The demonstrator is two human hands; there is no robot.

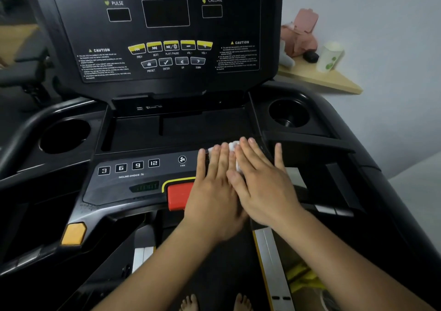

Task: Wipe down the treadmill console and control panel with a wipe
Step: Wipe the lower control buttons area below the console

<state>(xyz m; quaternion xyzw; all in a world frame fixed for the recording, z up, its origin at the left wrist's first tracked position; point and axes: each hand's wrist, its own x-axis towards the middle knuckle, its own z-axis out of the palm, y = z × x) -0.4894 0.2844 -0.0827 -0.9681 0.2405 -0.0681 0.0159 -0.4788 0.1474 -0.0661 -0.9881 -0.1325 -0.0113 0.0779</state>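
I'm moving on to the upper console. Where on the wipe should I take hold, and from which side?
Probably pinch the far edge of the wipe, from above: it lies flat on the control panel under the left hand and right hand, and only that white edge shows past the fingers.

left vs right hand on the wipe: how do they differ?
Left hand covers part of the red button; right hand does not. Right hand's thumb overlaps the left hand, and it reaches farther up. Both lie flat, fingers straight, pressing the white wipe.
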